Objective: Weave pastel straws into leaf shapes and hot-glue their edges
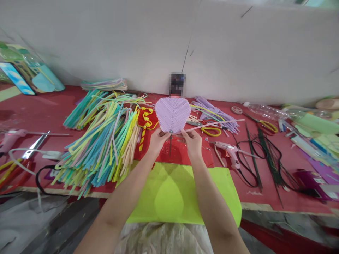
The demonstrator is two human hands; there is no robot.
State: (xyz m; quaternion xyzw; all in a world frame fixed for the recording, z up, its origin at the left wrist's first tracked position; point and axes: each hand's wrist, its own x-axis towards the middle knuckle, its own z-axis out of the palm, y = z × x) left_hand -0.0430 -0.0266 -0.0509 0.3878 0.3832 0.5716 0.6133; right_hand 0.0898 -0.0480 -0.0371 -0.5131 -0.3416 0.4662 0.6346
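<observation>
A lilac leaf-shaped piece made of pipe cleaners (173, 113) is held upright in front of me, its ribs slanting to a middle line. A thin dark stem (170, 146) hangs below its lower tip. My left hand (157, 141) pinches the lower left edge near a small greyish knob. At the lower right edge, my right hand (192, 143) is closed with its fingertips against the piece. From those fingertips a pale pink pipe cleaner (219, 123) sticks out to the right. Behind the piece lies a red sheet (180, 155), with a yellow-green cloth (169, 197) nearer me.
Bundles of coloured pipe cleaners (100, 141) fill the left, with purple ones (209, 109) at the back right. A pink glue gun (230, 151), scissors (267, 126), green wire stems (270, 162) and a black cable lie rightward. Pliers (16, 173) and a phone (17, 78) are at left.
</observation>
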